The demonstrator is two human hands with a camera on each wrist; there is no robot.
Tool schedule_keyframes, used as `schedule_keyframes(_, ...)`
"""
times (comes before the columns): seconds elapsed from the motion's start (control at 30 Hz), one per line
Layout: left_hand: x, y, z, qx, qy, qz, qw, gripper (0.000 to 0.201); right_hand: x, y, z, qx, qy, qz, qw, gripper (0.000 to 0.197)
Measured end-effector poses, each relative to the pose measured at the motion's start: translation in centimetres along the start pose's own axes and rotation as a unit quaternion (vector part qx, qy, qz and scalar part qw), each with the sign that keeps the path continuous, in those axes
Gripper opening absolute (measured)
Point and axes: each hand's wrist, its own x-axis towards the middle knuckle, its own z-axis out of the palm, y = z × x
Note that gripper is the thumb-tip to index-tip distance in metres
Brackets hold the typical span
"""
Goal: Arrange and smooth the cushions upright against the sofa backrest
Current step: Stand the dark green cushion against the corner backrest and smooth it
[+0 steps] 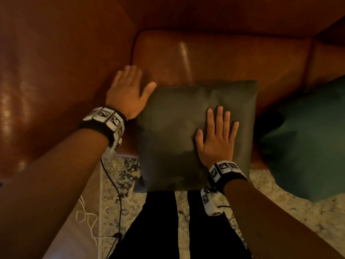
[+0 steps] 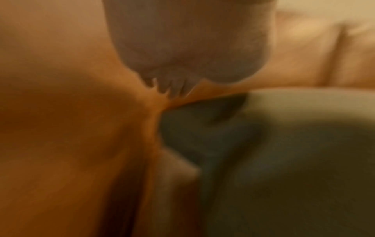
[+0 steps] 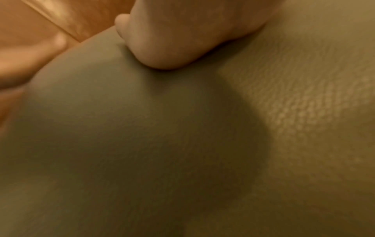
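Note:
A dark olive leather cushion (image 1: 177,131) lies flat on the brown leather sofa seat (image 1: 214,58), its near edge hanging over the seat's front. My right hand (image 1: 217,135) lies flat on the cushion's right half with fingers straight and spread; in the right wrist view the palm (image 3: 182,35) presses into the cushion (image 3: 142,136). My left hand (image 1: 128,90) is open beside the cushion's upper left corner, the thumb at its edge, fingers stretched over the seat. In the blurred left wrist view the left hand (image 2: 186,44) hovers by the cushion (image 2: 284,152).
A teal cushion (image 1: 308,143) lies at the right, partly over the seat's front edge. The sofa armrest (image 1: 56,71) rises at the left and the backrest (image 1: 205,12) runs along the top. My dark trousers (image 1: 168,230), a patterned rug (image 1: 123,176) and a black cable (image 1: 115,187) are below.

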Motion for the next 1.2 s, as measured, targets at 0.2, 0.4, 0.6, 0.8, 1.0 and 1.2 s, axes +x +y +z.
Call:
schedule_keyframes(0.2, -5.9, 0.6, 5.9, 0.054, 0.000, 0.173, 0.983, 0.088, 0.0, 1.0, -0.1, 0.014, -0.013, -0.013, 1.000, 0.072)
schedule_keyframes(0.4, -7.5, 3.2, 5.9, -0.037, 0.104, -0.010, 0.994, 0.087, 0.1, 0.7, -0.4, 0.019, -0.013, -0.001, 1.000, 0.071)
schedule_keyframes(0.6, -9.9, 10.7, 8.3, -0.018, 0.088, 0.140, 0.986, 0.082, 1.1, 1.4, -3.6, 0.142, -0.066, 0.005, 0.988, 0.066)
schedule_keyframes(0.8, -9.0, 10.3, 10.1, 0.002, 0.074, 0.115, 0.991, 0.084, 3.7, 2.4, -5.6, 0.043, -0.027, -0.171, 0.984, 0.061)
schedule_keyframes(1.0, -9.0, 9.4, 10.6, 0.006, 0.076, 0.122, 0.990, 0.084, 10.9, 10.8, -6.1, -0.026, -0.122, 0.064, 0.990, 0.077)
schedule_keyframes(1.2, -8.6, 9.0, 10.7, 0.006, 0.076, 0.121, 0.990, 0.084, 12.0, 6.8, -6.9, -0.044, -0.128, -0.254, 0.958, 0.073)
